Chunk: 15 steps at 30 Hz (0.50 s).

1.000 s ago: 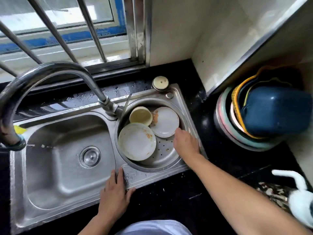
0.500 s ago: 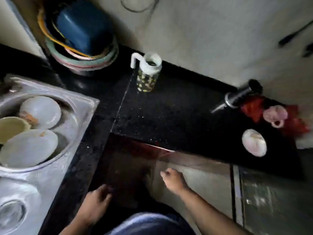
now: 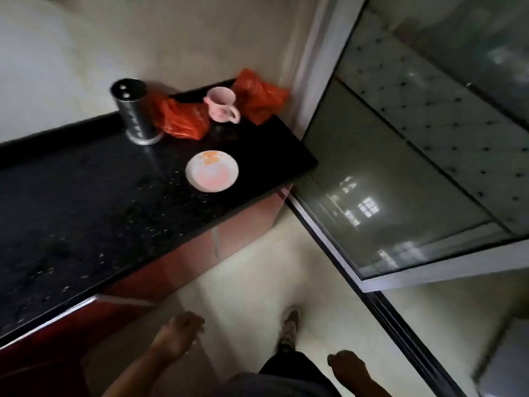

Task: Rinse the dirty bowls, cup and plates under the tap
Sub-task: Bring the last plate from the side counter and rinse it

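Both hands hang empty, left hand (image 3: 179,330) and right hand (image 3: 347,366) loosely curled, well short of the glossy speckled black counter (image 3: 86,202). On it: one round stained plate (image 3: 211,171); behind the plate one pink cup (image 3: 221,108), one perforated metal cylinder (image 3: 134,111), crinkled red bags (image 3: 183,118)

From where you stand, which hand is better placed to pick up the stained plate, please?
Probably the left hand: it hangs empty beside the counter where the plate lies, while the right hand is farther out over the floor.
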### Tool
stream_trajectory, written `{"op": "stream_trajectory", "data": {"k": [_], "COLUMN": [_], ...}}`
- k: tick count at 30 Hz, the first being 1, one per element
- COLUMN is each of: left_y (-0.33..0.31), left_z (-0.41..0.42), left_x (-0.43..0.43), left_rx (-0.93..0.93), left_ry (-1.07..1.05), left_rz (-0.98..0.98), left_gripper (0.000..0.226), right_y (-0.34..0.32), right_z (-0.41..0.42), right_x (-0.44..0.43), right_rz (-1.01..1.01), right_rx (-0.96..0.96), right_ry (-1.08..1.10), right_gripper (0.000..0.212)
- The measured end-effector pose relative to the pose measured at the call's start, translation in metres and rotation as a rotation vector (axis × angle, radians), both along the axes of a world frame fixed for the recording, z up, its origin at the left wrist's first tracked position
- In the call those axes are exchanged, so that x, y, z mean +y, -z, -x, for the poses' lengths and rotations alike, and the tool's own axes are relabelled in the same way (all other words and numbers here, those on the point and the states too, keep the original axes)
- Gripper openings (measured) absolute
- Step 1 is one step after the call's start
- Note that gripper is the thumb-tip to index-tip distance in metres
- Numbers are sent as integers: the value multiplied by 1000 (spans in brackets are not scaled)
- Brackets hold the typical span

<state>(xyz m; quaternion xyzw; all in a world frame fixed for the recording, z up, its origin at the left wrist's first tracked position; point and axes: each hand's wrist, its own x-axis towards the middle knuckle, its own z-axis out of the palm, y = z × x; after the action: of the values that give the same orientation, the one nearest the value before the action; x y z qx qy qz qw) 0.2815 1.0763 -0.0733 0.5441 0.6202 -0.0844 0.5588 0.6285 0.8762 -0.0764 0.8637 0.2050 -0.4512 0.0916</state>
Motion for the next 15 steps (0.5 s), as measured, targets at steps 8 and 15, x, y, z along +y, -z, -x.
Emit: {"op": "stream_trajectory", "data": {"k": [8,15], "left_y": [-13,-45], "left_z": [-188,-199], "left_x": [54,147], "left_rx": [-71,-188], "left_ry": [-332,-810], "left_rz": [69,-121], "left_gripper": [17,23], "right_y": [-7,-47], "right_z": [-172,-166], "right_x": [67,306], "right_rz": [-38,-319], "right_rx": [98,387], "right_ry": [196,-21], "right_gripper": [48,13]}}
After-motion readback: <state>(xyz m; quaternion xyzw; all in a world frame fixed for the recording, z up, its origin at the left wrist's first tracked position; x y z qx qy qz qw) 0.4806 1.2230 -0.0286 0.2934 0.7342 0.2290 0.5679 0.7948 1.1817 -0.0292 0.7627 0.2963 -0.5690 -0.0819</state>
